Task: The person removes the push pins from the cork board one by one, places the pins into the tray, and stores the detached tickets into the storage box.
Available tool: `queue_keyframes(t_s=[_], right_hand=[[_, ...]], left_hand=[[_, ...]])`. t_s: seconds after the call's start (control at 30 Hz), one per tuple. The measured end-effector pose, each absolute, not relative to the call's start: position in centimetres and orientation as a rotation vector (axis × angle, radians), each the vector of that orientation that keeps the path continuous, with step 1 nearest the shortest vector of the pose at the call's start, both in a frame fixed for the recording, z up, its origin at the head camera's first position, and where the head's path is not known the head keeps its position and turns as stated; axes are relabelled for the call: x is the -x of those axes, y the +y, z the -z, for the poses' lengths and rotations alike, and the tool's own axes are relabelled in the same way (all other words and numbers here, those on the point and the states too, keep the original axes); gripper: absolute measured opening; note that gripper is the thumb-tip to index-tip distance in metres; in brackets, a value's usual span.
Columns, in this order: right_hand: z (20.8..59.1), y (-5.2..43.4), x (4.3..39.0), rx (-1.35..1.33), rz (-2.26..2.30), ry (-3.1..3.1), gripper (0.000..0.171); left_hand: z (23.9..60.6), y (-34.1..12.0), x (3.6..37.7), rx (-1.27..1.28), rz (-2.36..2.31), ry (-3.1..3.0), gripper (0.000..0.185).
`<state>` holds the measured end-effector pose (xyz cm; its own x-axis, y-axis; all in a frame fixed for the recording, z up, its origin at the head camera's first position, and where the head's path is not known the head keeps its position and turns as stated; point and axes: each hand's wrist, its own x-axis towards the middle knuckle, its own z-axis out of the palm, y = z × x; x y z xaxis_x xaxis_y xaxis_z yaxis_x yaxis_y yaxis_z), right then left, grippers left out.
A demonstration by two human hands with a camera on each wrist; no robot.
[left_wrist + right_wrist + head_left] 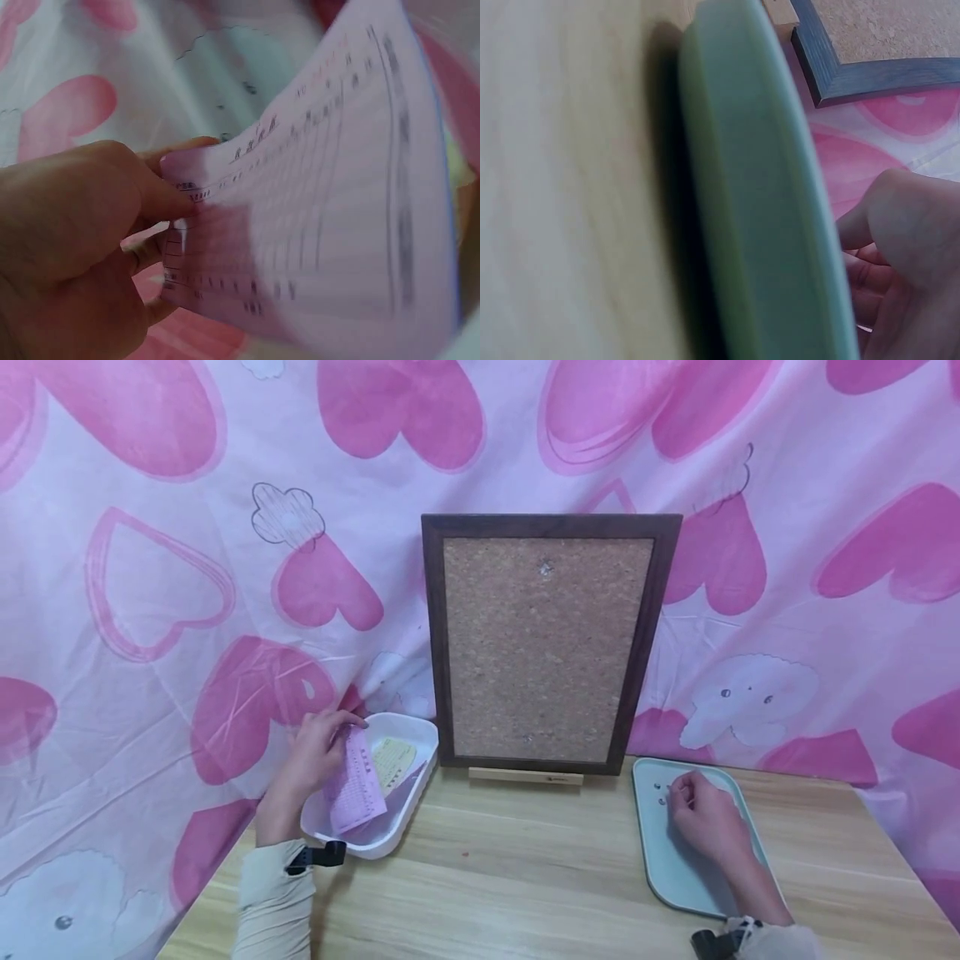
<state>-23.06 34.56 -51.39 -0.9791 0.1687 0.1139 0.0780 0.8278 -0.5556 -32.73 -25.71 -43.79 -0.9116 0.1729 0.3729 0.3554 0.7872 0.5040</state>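
Two hands: left hand (pixel 311 752) pinches pink slip (pixel 356 781) over white tub (pixel 408 731), lower left; right hand (pixel 701 814) curled in green tray (pixel 660 860), grasp unclear.

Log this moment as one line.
left hand pinches pink slip over white bin | right hand on green tray | corkboard upright

The left hand (pixel 71 247) pinches a pink printed slip (pixel 315 210) by its left edge, the thumb lying on the front and the fingers (pixel 150 251) curled behind it. The slip bows and its far side blurs. White cloth with pink hearts (pixel 67 105) hangs behind
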Motion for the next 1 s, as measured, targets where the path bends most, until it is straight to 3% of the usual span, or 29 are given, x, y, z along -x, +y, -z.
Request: queue_keyframes(t_s=[0.2,0.57,0.83,1.0], right_hand=[[51.5,35.1,23.0,0.173,-0.831,-2.896,0.019],[51.4,34.7,23.4,0.189,-0.883,-2.975,0.022],[51.7,34.7,23.5,0.191,-0.865,-2.955,0.024],[51.5,34.9,23.5,0.181,-0.855,-2.932,0.024]], left_hand=[[44.9,-24.4,33.3,0.398,0.85,-2.701,0.037],[45.3,-24.0,33.3,0.339,0.768,-2.701,0.029],[44.8,-24.0,33.1,0.358,0.846,-2.602,0.063],[44.1,-23.5,32.9,0.389,0.878,-2.611,0.062]])
